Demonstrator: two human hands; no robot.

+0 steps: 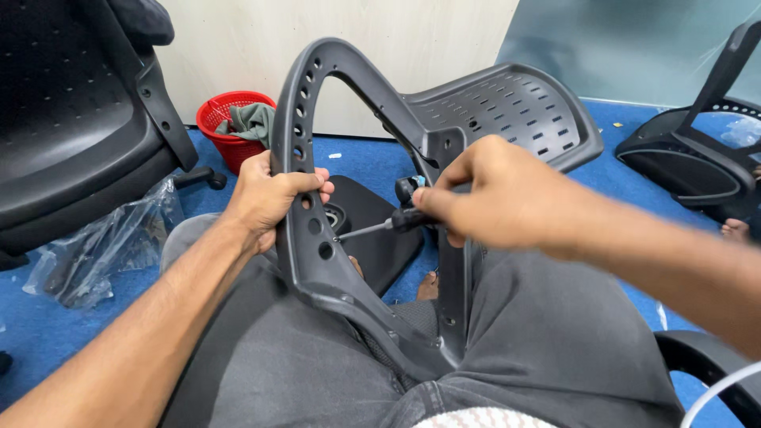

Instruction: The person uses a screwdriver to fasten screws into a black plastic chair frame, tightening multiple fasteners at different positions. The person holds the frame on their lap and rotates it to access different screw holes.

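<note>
Right hand fingers clamp the screwdriver, shaft pointing left at the chair frame the left hand grips.

Left hand grips frame; right hand holds screwdriver, tip touching frame. Frame rests on lap.

Screwdriver tip hidden behind frame

packaging: clear crumpled plastic bag | floor, left | beside black chair
</note>
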